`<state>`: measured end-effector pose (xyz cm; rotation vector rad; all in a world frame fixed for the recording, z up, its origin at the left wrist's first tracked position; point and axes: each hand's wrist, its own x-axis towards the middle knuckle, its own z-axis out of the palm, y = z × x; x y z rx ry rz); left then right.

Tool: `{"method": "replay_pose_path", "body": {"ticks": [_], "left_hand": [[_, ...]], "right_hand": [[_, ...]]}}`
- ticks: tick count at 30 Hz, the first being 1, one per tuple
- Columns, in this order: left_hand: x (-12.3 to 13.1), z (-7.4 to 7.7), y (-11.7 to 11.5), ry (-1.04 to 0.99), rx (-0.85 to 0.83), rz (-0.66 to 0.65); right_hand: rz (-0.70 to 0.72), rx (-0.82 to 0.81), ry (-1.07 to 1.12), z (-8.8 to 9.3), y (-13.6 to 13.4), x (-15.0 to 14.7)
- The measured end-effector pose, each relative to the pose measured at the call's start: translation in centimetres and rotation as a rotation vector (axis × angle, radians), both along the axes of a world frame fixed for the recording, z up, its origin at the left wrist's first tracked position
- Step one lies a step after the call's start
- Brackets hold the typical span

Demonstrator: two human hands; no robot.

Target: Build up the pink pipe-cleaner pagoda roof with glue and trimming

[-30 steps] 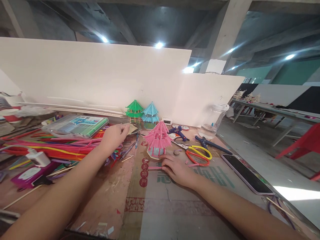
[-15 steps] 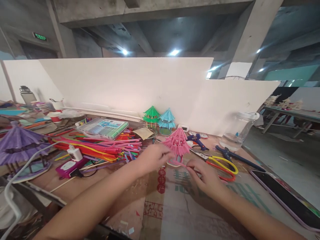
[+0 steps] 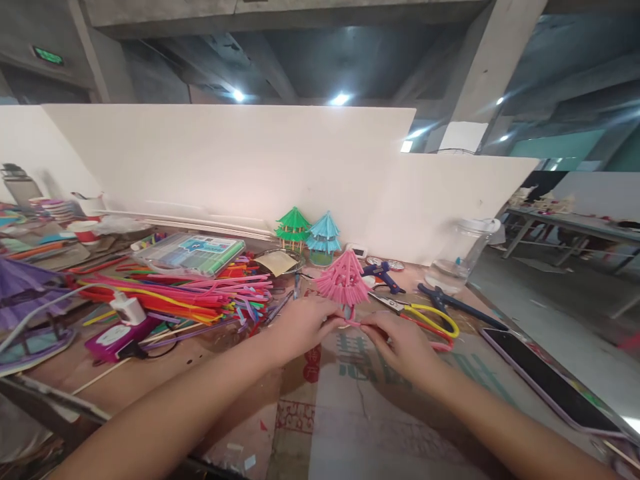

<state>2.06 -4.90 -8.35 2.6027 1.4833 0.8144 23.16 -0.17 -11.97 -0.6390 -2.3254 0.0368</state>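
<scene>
Left hand (image 3: 306, 325) and right hand (image 3: 401, 341) pinch pink strip (image 3: 353, 323) near green characters (image 3: 351, 345).

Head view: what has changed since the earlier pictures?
The left hand has left the yellowish card and moved right and nearer, to the pink strip, seemingly pinching its left end. The right hand remains on the strip; the pink model, green model and scissors stay put.

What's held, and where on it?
A pink strip, apparently pinched by the left hand on one side and the right hand on the other; its ends are hidden.
</scene>
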Motion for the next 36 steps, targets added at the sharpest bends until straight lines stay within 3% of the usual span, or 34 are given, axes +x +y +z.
{"method": "replay_pose_path", "body": {"ticks": [11,16,22,28,33,36], "left_hand": [[0.1,-0.5,0.2,0.171,0.008,0.011],[-0.3,-1.2,1.0,0.271,-0.098,0.053],[-0.8,-1.5,1.5,0.299,-0.154,0.118],[-1.1,-1.1,1.9,0.279,-0.165,0.126],[-0.4,-1.6,1.3,0.27,-0.166,0.024],[-0.2,-1.9,1.1,0.281,-0.157,0.036]], "right_hand": [[-0.01,0.191,-0.133,0.3,-0.9,-0.4],[0.006,0.117,-0.193,-0.8,-0.1,-0.5],[-0.113,-0.117,-0.288,-2.4,0.7,-0.7],[-0.128,-0.144,-0.266,-2.7,1.1,-0.6],[-0.087,-0.126,-0.22,-3.1,1.0,-0.4],[-0.051,-0.101,-0.164,-3.5,0.9,-0.3]]}}
